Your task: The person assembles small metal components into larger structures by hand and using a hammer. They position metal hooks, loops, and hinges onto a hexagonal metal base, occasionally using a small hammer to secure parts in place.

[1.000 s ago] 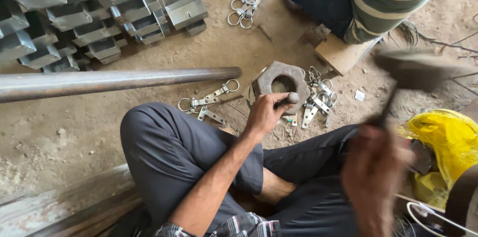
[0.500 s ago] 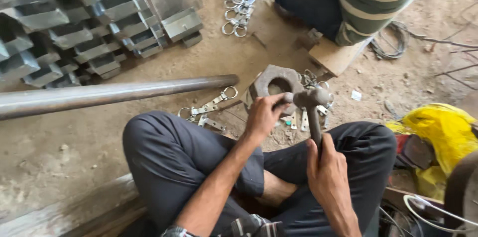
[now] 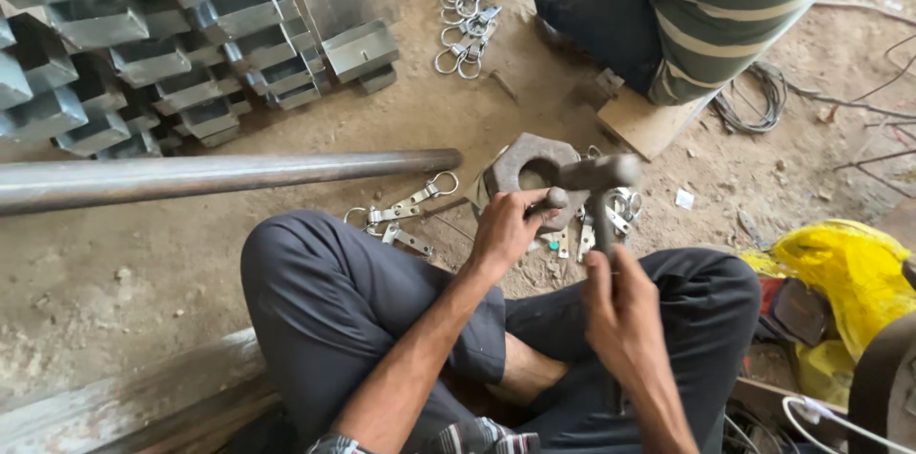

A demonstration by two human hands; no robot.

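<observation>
I sit cross-legged on dirt ground. My left hand pinches a small metal piece against the edge of a large hexagonal steel nut that lies on the ground. My right hand grips the handle of a hammer, whose blurred head hangs just right of the nut, close to my left fingers. Small metal clasps with rings lie left of the nut, and more lie at its right side.
A long steel pipe lies across the ground at left. Stacked grey metal channels fill the top left. Another person in a striped shirt sits at top right beside a pile of clasps. A yellow bag is at right.
The hammer swung down from a raised position at right to just beside the nut. My left hand kept holding the small piece at the nut.
</observation>
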